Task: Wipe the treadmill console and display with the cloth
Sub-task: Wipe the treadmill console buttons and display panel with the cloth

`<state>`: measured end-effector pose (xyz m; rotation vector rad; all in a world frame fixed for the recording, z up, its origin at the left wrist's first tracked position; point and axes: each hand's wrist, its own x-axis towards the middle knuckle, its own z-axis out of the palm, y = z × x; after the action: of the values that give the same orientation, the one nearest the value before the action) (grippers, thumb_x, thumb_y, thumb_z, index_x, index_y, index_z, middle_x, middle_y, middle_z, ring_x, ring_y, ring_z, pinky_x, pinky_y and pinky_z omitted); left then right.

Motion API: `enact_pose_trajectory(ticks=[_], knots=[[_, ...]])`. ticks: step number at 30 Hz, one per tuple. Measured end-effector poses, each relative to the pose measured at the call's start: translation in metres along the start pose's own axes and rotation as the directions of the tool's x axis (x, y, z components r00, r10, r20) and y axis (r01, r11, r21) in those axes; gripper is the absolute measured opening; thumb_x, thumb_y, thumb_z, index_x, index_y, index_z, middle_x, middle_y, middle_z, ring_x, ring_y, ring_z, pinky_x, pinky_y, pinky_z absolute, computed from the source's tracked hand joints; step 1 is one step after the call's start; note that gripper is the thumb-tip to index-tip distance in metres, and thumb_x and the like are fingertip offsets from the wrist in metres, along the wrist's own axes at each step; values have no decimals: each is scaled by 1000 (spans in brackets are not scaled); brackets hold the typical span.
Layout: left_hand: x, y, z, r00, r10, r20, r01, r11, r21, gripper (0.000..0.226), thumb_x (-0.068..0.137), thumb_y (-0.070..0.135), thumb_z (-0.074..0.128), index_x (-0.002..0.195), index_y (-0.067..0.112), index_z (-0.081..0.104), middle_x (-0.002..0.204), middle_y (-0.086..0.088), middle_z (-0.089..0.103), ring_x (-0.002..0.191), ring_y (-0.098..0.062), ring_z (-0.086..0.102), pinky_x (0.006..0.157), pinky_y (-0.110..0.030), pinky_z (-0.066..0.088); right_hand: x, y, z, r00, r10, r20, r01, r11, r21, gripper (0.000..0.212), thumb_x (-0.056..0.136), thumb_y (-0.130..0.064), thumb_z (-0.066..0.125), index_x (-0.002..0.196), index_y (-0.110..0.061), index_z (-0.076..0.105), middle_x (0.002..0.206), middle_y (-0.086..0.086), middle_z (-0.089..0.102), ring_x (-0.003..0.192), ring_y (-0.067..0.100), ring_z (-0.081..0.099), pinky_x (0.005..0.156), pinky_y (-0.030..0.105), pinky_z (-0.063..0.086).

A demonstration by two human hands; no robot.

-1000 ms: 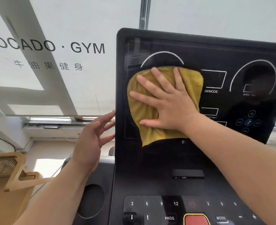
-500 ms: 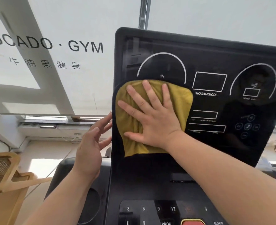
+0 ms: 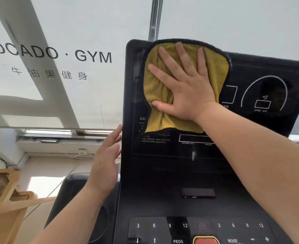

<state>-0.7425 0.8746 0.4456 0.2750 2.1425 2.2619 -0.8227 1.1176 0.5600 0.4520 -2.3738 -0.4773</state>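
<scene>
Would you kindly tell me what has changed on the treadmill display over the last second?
The right hand, pressed flat on the yellow cloth, slid it down and left across the display, then up to the top left corner, where the cloth now reaches the top edge. The left hand stayed open by the left edge of the console. Nothing was let go.
</scene>
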Motion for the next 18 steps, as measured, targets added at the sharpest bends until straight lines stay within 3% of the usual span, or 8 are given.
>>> enact_pose_trajectory(ticks=[4,7,9,12,14,18], knots=[[-6,-7,8,993,113,-18,-97,915,392,66,90,28,40,156,25,34,156,11,43,144,-5,37,121,-43,31,-2,-4,0,996,91,-9,-91,996,-15,89,89,-84,36,163,-37,19,173,5,12,158,41,8,123,68,2],[-9,-8,18,968,251,10,-208,777,594,78,85,34,42,159,18,23,164,2,30,151,-11,25,125,-34,20,-31,-15,10,992,127,1,-127,992,0,93,88,-85,37,164,-35,21,173,7,12,157,42,7,123,68,2],[-10,-11,24,949,315,25,-251,701,668,84,81,37,43,160,18,20,167,3,20,153,-5,14,125,-29,12,-58,-25,19,995,101,-2,-101,995,25,93,87,-85,41,163,-34,24,172,7,13,157,42,8,122,69,3],[-11,-15,37,949,310,-50,-189,691,697,85,79,39,42,160,24,19,169,10,9,153,0,4,126,-48,12,-100,-43,31,998,53,22,-54,997,47,94,85,-84,46,163,-34,25,172,5,14,157,40,6,123,68,3],[-12,-14,48,954,280,-105,-130,706,697,85,79,38,43,159,26,18,169,13,5,155,-4,1,125,-56,7,-121,-51,38,998,33,50,-35,998,55,94,85,-83,46,163,-36,23,172,3,11,158,38,2,123,67,0],[-12,-11,69,952,290,-93,-120,639,760,85,78,32,48,159,26,21,170,11,5,157,-13,-1,124,-56,0,-142,-59,43,998,-6,66,0,996,89,90,87,-80,47,163,-37,22,173,1,9,159,36,2,123,66,-1]])
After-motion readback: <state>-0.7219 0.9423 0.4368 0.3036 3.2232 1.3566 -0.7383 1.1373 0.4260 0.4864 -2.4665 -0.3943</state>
